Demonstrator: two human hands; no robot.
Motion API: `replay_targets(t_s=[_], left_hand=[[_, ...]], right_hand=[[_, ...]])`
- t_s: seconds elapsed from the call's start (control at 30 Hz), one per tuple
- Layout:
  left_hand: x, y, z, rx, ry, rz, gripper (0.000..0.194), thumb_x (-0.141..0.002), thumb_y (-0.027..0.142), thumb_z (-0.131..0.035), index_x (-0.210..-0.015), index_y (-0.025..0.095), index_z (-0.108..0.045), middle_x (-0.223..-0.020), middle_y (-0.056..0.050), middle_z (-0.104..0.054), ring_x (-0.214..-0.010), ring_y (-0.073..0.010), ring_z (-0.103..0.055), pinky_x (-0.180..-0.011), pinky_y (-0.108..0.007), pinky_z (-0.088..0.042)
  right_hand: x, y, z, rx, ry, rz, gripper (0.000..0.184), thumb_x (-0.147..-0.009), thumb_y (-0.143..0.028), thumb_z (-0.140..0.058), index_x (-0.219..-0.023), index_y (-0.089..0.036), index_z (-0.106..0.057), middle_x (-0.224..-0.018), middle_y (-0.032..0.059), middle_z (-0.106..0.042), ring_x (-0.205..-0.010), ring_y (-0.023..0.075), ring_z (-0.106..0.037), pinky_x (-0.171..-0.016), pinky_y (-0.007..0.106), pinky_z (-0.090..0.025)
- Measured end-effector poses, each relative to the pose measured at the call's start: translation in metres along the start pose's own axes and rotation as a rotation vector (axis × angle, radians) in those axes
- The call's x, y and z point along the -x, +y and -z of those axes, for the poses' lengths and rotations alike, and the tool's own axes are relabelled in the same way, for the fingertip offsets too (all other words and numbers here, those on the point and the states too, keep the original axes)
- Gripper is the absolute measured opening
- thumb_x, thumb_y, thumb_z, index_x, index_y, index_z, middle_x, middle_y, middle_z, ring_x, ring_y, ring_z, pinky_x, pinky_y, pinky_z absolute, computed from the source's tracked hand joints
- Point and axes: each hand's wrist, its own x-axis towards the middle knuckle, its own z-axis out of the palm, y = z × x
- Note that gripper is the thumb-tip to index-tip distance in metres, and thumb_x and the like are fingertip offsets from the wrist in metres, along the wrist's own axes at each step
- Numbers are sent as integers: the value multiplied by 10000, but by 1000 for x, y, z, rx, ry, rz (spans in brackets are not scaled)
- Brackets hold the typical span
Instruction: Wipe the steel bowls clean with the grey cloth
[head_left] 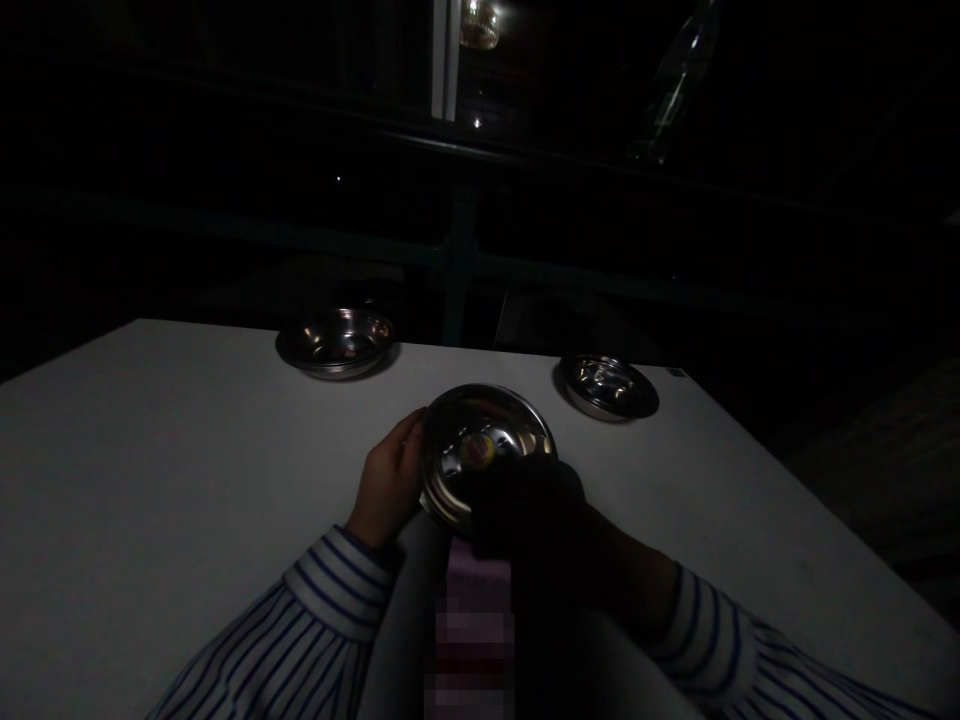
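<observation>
A shiny steel bowl (pixel 517 420) is tilted toward me over the white table (pixel 150 480). My left hand (pixel 386 485) grips its left rim with curled fingers. A small round yellow sticker (pixel 478 450) shows inside the bowl. My right hand (pixel 532 510) is very dark and covers the bowl's lower right part; its fingers look bunched around something dark that I cannot make out. Both sleeves are white with blue stripes.
Two more steel bowls stand on the table: one at the far left (pixel 336 341), one at the far right (pixel 607 386). The table's right edge (pixel 825 510) runs diagonally. Behind the table the room is dark, with a bottle (pixel 679 85) on a shelf.
</observation>
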Motion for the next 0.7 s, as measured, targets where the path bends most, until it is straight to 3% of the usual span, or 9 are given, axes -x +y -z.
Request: replay_targets(t_s=[0.13, 0.33, 0.43, 0.7], left_hand=[[2, 2, 4, -71, -25, -103, 490, -870, 406, -387, -1207, 95, -558, -1176, -113, -639, -1086, -218, -583, -961, -342, -430], [2, 5, 6, -132, -39, -194, 453, -881, 377, -375, -1205, 122, -564, -1214, -75, -621, -1129, -196, -560, -989, -312, -413], [2, 4, 7, -156, -38, -208, 465, -884, 376, -371, -1212, 102, -556, -1216, -87, -618, -1126, -197, -563, -981, -305, -423], [3, 2, 7, -175, -36, -205, 465, -887, 387, -367, -1213, 117, -557, -1203, -77, -628, -1110, -193, -575, -959, -295, -441]], right_hand=[[13, -2, 9, 2, 63, 25, 225, -879, -264, -527, -1008, -123, -645, -1029, 87, -689, -935, 211, -641, -853, 365, -515], [24, 0, 11, 31, 36, 9, 214, -904, -272, -487, -1014, -159, -631, -1021, 83, -685, -941, 195, -630, -875, 366, -497], [26, 0, 8, 38, 5, -37, 228, -892, -294, -508, -1034, -159, -625, -1065, 90, -668, -972, 202, -618, -910, 383, -480], [22, -3, 11, 18, 66, -21, 199, -892, -197, -483, -995, -138, -642, -1010, 99, -684, -938, 197, -628, -916, 380, -473]])
